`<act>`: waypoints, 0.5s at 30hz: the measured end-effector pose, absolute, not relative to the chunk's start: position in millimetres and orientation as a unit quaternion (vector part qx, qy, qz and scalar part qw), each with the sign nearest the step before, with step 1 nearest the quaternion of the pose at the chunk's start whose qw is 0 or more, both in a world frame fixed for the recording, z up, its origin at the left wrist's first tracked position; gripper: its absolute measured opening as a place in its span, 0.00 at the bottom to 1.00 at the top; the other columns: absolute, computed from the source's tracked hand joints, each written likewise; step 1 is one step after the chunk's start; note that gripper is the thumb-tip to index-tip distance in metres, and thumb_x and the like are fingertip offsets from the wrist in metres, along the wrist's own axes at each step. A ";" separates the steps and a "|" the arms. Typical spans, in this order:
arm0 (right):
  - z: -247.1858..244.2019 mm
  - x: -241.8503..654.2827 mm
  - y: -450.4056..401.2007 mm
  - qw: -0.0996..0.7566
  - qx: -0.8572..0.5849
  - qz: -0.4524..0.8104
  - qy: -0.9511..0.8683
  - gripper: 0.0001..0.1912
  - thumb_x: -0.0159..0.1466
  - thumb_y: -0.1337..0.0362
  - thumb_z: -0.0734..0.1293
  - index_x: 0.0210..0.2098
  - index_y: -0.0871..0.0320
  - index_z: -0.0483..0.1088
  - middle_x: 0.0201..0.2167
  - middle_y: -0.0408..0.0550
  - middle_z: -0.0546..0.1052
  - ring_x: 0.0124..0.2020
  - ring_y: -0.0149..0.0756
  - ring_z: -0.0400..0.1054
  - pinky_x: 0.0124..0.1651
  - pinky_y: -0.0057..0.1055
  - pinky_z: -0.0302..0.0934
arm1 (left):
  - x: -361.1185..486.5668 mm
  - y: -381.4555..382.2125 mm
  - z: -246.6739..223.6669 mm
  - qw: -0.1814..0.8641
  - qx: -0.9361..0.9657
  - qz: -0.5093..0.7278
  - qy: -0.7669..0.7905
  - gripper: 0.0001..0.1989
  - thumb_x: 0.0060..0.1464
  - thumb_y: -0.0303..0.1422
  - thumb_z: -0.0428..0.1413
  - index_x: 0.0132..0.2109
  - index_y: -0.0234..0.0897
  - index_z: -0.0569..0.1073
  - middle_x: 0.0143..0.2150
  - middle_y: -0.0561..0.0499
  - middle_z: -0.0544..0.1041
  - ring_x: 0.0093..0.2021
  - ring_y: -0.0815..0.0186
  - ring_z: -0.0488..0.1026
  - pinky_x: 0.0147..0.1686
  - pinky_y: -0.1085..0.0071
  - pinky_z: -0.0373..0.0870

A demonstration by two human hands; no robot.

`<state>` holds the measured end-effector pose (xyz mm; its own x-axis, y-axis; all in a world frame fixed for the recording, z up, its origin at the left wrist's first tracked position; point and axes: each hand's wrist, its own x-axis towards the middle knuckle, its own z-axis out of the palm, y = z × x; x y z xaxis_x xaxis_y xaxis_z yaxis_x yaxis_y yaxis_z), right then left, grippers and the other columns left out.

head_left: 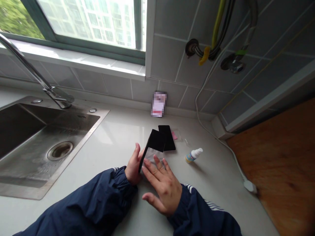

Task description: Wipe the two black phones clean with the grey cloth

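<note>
My left hand (134,164) holds a flat black phone (156,140) tilted over the counter, its thumb raised beside the edge. A grey cloth (152,153) with zigzag edges covers the lower part of that phone. My right hand (163,185) lies on the cloth with fingers spread flat and thumb out to the side. Just beyond, a second black phone (170,139) lies on the counter, partly hidden behind the held one. A small white spray bottle (194,155) stands to the right of my right hand.
A steel sink (103,118) with a chrome tap (52,93) is at left. A blurred pink-and-white upright item (158,104) leans on the wall. A clear piece with pink (174,135) lies by the second phone. A white cable (209,131) runs to a plug (250,186) at right.
</note>
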<state>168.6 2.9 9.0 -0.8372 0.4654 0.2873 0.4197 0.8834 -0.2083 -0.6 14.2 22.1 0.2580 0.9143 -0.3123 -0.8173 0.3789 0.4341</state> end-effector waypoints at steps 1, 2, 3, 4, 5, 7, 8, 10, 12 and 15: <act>7.2 167.8 2.9 0.163 -0.237 0.062 -0.956 0.39 0.71 0.43 0.56 0.72 0.61 0.47 0.73 0.51 0.47 0.75 0.55 0.34 0.72 0.59 0.41 | 0.9 13.0 21.8 0.785 0.099 0.551 0.264 0.37 0.64 0.56 0.41 0.66 0.32 0.65 0.52 0.36 0.80 0.51 0.49 0.78 0.58 0.55 0.66; 5.2 167.2 3.3 0.166 -0.247 0.056 -0.953 0.40 0.71 0.43 0.55 0.73 0.62 0.45 0.74 0.52 0.46 0.75 0.55 0.34 0.71 0.59 0.42 | 2.2 12.0 21.7 0.782 0.106 0.553 0.266 0.37 0.64 0.55 0.42 0.67 0.33 0.64 0.53 0.37 0.80 0.52 0.49 0.78 0.59 0.55 0.65; 3.3 167.0 4.2 0.174 -0.260 0.049 -0.948 0.40 0.72 0.43 0.53 0.73 0.63 0.44 0.74 0.53 0.46 0.75 0.55 0.35 0.71 0.59 0.43 | 3.4 11.3 21.7 0.780 0.110 0.554 0.270 0.36 0.64 0.54 0.41 0.67 0.33 0.64 0.53 0.38 0.80 0.53 0.50 0.78 0.60 0.56 0.65; 1.8 167.0 5.3 0.185 -0.276 0.044 -0.942 0.39 0.72 0.44 0.52 0.73 0.63 0.43 0.74 0.54 0.46 0.75 0.54 0.36 0.71 0.59 0.44 | 4.3 10.8 22.0 0.777 0.112 0.555 0.274 0.35 0.65 0.54 0.41 0.68 0.34 0.64 0.53 0.38 0.80 0.53 0.50 0.77 0.60 0.57 0.65; 0.8 167.4 6.5 0.196 -0.291 0.041 -0.936 0.38 0.73 0.45 0.52 0.73 0.64 0.44 0.73 0.55 0.47 0.74 0.54 0.36 0.70 0.59 0.45 | 4.8 10.8 22.5 0.774 0.112 0.556 0.279 0.35 0.65 0.53 0.40 0.68 0.34 0.63 0.53 0.39 0.80 0.54 0.51 0.77 0.60 0.57 0.65; 0.9 168.5 7.9 0.215 -0.315 0.039 -0.924 0.36 0.74 0.49 0.51 0.72 0.66 0.46 0.73 0.57 0.49 0.74 0.52 0.38 0.70 0.58 0.47 | 4.7 11.5 23.9 0.768 0.106 0.561 0.292 0.34 0.67 0.51 0.38 0.68 0.33 0.63 0.53 0.39 0.80 0.54 0.51 0.77 0.60 0.58 0.66; 1.9 168.9 7.5 0.218 -0.317 0.041 -0.922 0.35 0.74 0.50 0.51 0.72 0.67 0.47 0.73 0.58 0.49 0.74 0.52 0.38 0.70 0.57 0.48 | 4.2 12.2 24.5 0.765 0.099 0.562 0.298 0.34 0.67 0.51 0.37 0.68 0.33 0.63 0.53 0.38 0.80 0.53 0.51 0.77 0.59 0.57 0.66; 5.4 168.7 4.5 0.208 -0.292 0.052 -0.932 0.35 0.73 0.49 0.53 0.71 0.67 0.49 0.73 0.58 0.50 0.74 0.53 0.37 0.70 0.57 0.47 | 2.6 13.5 25.4 0.762 0.085 0.562 0.309 0.36 0.66 0.52 0.37 0.66 0.30 0.65 0.51 0.36 0.80 0.52 0.50 0.78 0.58 0.56 0.67; 8.9 166.9 0.2 0.183 -0.256 0.064 -0.947 0.37 0.72 0.46 0.55 0.71 0.65 0.50 0.73 0.55 0.48 0.74 0.53 0.37 0.72 0.55 0.45 | 1.6 13.6 25.3 0.761 0.081 0.561 0.315 0.37 0.65 0.53 0.38 0.65 0.28 0.66 0.50 0.35 0.81 0.50 0.49 0.79 0.57 0.56 0.68; 9.5 163.4 -1.6 0.171 -0.261 0.067 -0.948 0.38 0.72 0.44 0.55 0.72 0.61 0.47 0.74 0.50 0.46 0.75 0.54 0.35 0.72 0.56 0.43 | 3.2 11.7 23.7 0.761 0.096 0.560 0.314 0.36 0.65 0.53 0.40 0.65 0.29 0.67 0.51 0.36 0.81 0.51 0.49 0.78 0.58 0.57 0.68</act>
